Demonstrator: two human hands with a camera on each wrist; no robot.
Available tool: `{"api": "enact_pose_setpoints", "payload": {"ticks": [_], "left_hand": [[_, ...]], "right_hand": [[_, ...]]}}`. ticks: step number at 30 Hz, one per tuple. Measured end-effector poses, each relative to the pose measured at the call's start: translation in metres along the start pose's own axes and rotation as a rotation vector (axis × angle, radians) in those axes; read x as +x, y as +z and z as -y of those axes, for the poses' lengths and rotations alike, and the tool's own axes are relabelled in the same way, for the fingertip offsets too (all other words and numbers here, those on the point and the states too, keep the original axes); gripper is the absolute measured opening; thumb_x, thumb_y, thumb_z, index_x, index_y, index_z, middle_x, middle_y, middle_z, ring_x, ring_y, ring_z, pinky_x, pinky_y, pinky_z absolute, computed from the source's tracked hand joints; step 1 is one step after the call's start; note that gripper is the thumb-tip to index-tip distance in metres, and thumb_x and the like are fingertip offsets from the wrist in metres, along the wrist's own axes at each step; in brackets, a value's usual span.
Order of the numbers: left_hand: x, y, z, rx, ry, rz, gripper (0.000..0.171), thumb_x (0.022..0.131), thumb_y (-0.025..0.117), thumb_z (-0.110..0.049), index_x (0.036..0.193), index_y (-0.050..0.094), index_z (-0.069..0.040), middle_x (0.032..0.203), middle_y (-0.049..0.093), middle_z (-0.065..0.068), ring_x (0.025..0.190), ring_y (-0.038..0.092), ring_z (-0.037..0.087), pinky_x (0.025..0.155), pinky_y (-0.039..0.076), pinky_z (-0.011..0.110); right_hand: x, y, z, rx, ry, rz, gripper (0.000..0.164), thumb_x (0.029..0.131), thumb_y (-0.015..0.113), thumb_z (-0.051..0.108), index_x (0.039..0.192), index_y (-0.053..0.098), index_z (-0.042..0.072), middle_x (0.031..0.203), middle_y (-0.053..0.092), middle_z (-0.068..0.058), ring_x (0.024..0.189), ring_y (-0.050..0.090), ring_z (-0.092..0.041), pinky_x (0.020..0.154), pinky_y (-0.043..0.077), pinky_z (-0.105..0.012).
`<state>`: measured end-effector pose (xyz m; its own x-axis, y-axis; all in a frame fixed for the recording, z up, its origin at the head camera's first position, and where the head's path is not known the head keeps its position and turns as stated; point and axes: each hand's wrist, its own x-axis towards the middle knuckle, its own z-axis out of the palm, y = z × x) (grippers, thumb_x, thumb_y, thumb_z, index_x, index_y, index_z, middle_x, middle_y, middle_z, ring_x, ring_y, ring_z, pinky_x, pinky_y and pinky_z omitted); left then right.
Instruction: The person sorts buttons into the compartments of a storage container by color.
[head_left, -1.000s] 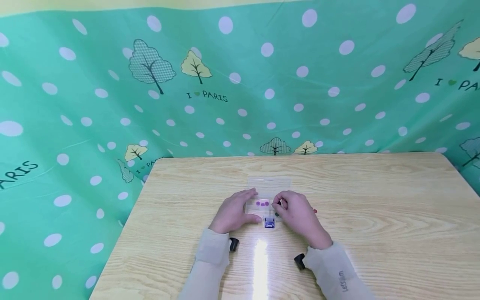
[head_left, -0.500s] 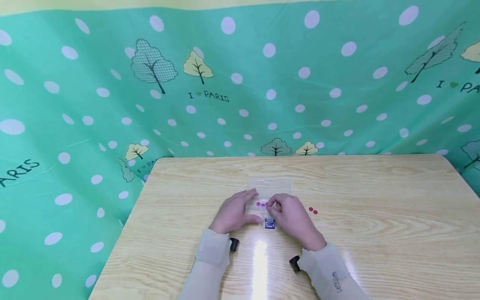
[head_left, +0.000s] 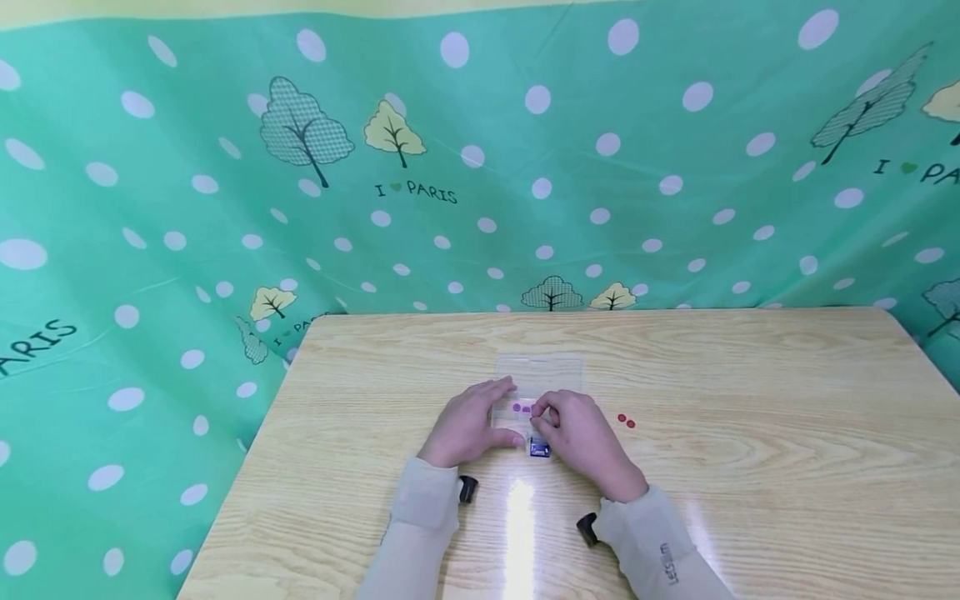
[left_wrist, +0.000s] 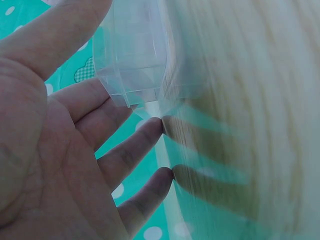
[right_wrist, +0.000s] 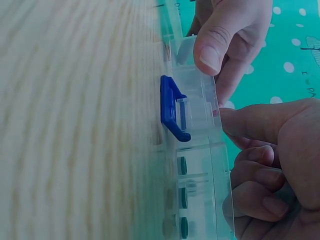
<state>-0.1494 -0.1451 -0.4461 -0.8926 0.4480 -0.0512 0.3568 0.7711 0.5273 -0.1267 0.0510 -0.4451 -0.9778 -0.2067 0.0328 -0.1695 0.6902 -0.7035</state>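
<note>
A clear plastic compartment box (head_left: 504,417) has its lid (head_left: 538,375) folded back and a blue latch (right_wrist: 170,107) at its front. My left hand (head_left: 467,423) holds the box's left end, thumb at the front edge, fingers behind; in the left wrist view its lower fingertips (left_wrist: 159,127) touch the table. My right hand (head_left: 583,432) is over the middle of the box, thumb and forefinger pinching. A small reddish piece (right_wrist: 215,113) shows right at their tips. Purple pieces (head_left: 517,407) lie beside these fingers. Through the front wall show several dark green discs (right_wrist: 183,198).
Two small red discs (head_left: 626,421) lie on the wooden table (head_left: 750,400) to the right of my right hand. A green dotted curtain (head_left: 480,192) hangs behind the table's far edge. Dark wrist devices (head_left: 588,528) sit at both cuffs.
My right hand has shifted left from the box's right part to its middle, uncovering both red discs on the table. My left hand and the box stay in place.
</note>
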Motion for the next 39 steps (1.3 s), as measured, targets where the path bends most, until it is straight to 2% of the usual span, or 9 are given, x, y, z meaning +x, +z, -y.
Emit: {"api": "enact_pose_setpoints", "payload": {"ticks": [12,20,29,35,39], "left_hand": [[-0.001,-0.001,-0.001,-0.001,-0.003,0.003,0.084,0.077,0.084,-0.044,0.147,0.052,-0.011,0.154,0.046,0.006,0.142,0.042,0.029,0.117,0.034,0.048],[0.000,-0.001,-0.001,-0.002,0.001,0.003,0.085,0.077,0.084,-0.044,0.147,0.051,-0.010,0.154,0.046,0.006,0.142,0.042,0.029,0.117,0.035,0.048],[0.000,-0.001,-0.002,-0.001,-0.014,0.009,0.084,0.077,0.084,-0.043,0.148,0.051,-0.011,0.155,0.045,0.005,0.142,0.042,0.029,0.117,0.034,0.049],[-0.001,-0.002,-0.003,-0.004,-0.018,0.007,0.084,0.077,0.084,-0.042,0.148,0.051,-0.011,0.154,0.046,0.005,0.142,0.042,0.029,0.117,0.033,0.049],[-0.001,-0.002,-0.003,-0.012,-0.013,0.005,0.083,0.077,0.085,-0.041,0.147,0.052,-0.010,0.154,0.046,0.005,0.142,0.042,0.030,0.118,0.033,0.049]], "right_hand": [[0.001,-0.001,-0.001,-0.020,0.002,0.006,0.005,0.089,0.076,0.009,0.088,0.072,0.012,0.062,0.048,0.005,0.053,0.042,-0.009,0.049,0.035,-0.022],[0.001,-0.004,0.000,-0.037,-0.003,0.000,0.004,0.088,0.077,0.010,0.088,0.073,0.009,0.064,0.049,0.003,0.055,0.043,-0.010,0.049,0.035,-0.023],[0.000,-0.008,0.000,-0.025,0.025,0.010,0.003,0.089,0.075,0.010,0.091,0.073,0.011,0.063,0.048,0.003,0.052,0.042,-0.010,0.049,0.035,-0.024],[-0.002,-0.012,-0.004,-0.023,0.001,-0.003,0.003,0.089,0.073,0.009,0.092,0.073,0.010,0.064,0.048,0.003,0.056,0.042,-0.011,0.052,0.036,-0.025],[-0.003,-0.014,-0.009,-0.018,0.022,-0.003,0.002,0.090,0.074,0.011,0.092,0.072,0.010,0.066,0.050,0.003,0.059,0.044,-0.012,0.055,0.038,-0.026]]}}
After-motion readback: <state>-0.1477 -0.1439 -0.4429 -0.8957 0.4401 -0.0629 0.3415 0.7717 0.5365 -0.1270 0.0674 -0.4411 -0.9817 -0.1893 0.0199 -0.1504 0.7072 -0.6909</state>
